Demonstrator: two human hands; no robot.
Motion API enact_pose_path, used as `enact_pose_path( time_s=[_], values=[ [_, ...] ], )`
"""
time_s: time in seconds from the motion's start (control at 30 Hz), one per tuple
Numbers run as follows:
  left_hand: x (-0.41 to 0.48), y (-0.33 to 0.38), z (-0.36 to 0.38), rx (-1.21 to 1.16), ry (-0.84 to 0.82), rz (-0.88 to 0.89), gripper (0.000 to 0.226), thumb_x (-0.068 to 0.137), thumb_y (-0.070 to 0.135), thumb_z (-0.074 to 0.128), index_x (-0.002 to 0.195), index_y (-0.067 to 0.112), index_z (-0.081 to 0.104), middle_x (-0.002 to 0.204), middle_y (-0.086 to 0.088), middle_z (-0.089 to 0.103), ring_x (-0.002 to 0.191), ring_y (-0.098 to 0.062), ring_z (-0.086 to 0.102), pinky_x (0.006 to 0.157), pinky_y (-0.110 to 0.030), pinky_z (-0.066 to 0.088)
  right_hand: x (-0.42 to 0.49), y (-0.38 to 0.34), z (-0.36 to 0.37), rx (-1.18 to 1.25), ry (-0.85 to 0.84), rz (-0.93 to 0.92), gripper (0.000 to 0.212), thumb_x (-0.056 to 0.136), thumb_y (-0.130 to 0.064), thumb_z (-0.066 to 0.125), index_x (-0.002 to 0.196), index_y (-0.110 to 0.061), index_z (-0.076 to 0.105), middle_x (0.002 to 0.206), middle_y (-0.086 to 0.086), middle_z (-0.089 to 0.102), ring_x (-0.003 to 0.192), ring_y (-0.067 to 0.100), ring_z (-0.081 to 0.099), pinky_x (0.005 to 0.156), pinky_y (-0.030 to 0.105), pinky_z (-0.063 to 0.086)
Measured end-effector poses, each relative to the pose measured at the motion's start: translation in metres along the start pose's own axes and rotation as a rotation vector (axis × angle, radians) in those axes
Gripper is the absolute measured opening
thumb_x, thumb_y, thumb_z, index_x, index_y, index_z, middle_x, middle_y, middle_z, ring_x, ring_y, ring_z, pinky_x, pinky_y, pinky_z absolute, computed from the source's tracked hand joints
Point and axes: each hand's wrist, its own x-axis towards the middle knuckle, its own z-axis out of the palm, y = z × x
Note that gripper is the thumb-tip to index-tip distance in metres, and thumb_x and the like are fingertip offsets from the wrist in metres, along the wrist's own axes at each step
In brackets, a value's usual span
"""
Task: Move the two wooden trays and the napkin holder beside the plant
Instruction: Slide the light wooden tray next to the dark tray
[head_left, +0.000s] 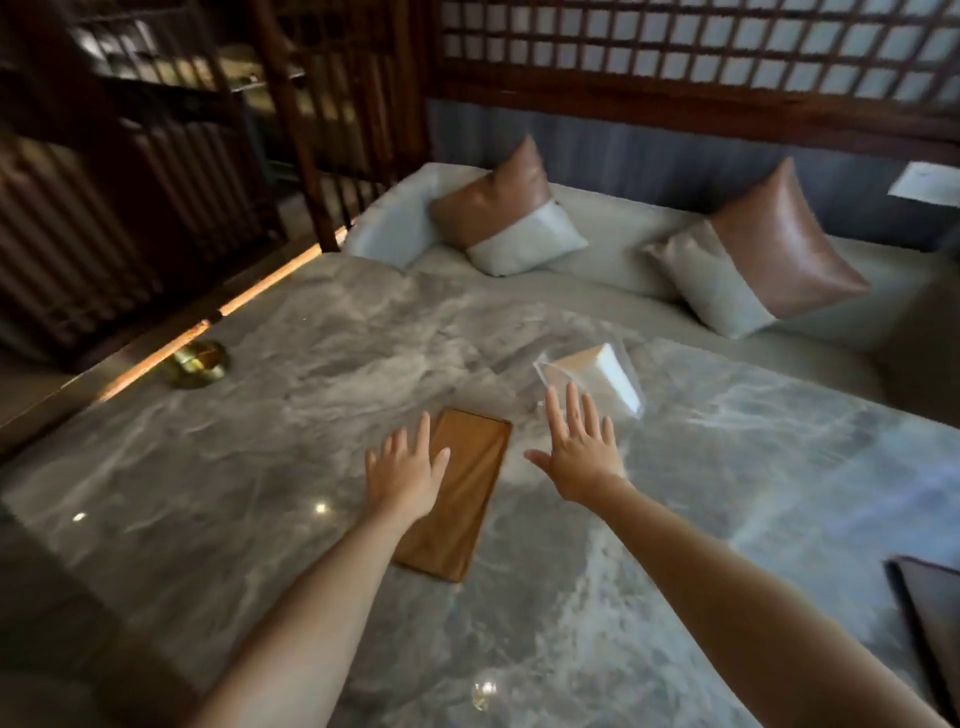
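Bare marble table (291, 415) lies open left of the wooden tray (462, 499) up to a brass dish (200, 362) near the far-left edge. The clear napkin holder (597, 379) blocks the right-front path.

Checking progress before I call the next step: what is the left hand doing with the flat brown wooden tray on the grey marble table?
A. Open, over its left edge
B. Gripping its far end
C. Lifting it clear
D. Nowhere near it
A: the left hand is spread open, overlapping the left edge of the flat brown wooden tray, which lies flat on the grey marble table.
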Motion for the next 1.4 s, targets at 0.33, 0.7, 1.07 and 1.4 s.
enact_pose_path(
  time_s=[0.33, 0.7, 1.07, 1.4],
  values=[
    [-0.012, -0.051, 0.059, -0.050, -0.047, -0.225, 0.055, 0.096, 0.045, 0.026, 0.141, 0.014, 0.028, 0.127, -0.013, 0.061, 0.118, -0.031, 0.055, 0.101, -0.042, 0.038, 0.075, -0.051, 0.033, 0.049, -0.190, -0.065, 0.081, 0.093, -0.043, 0.039, 0.146, -0.020, -0.018, 0.158, 0.010, -0.013, 0.146, 0.029, -0.008, 0.120, 0.046, 0.004],
    [-0.028, -0.043, 0.088, -0.098, -0.092, -0.278, 0.051, 0.095, 0.049, 0.027, 0.121, 0.009, 0.043, 0.112, -0.016, 0.068, 0.102, -0.032, 0.065, 0.084, -0.039, 0.049, 0.119, -0.049, 0.062, 0.133, -0.283, 0.047, 0.079, 0.090, -0.041, 0.050, 0.149, -0.014, 0.003, 0.154, 0.014, 0.019, 0.142, 0.035, 0.015, 0.112, 0.051, 0.024],
    [-0.024, -0.041, 0.091, -0.294, -0.145, -0.426, 0.053, 0.094, 0.046, 0.038, 0.133, 0.010, 0.038, 0.126, -0.019, 0.060, 0.115, -0.036, 0.057, 0.093, -0.042, 0.046, 0.107, -0.041, 0.067, 0.212, -0.267, 0.167, 0.071, 0.087, -0.036, 0.057, 0.143, -0.007, 0.023, 0.151, 0.017, 0.020, 0.141, 0.037, 0.013, 0.109, 0.049, 0.032],
    [-0.022, -0.038, 0.079, -0.625, -0.181, -0.350, 0.052, 0.090, 0.029, 0.055, 0.133, 0.004, 0.039, 0.132, -0.019, 0.054, 0.120, -0.033, 0.052, 0.098, -0.038, 0.041, 0.060, -0.004, 0.069, 0.319, -0.261, 0.397, 0.050, 0.094, -0.018, 0.045, 0.139, -0.008, 0.027, 0.147, 0.021, 0.027, 0.136, 0.037, 0.024, 0.107, 0.045, 0.034]
  ],
)
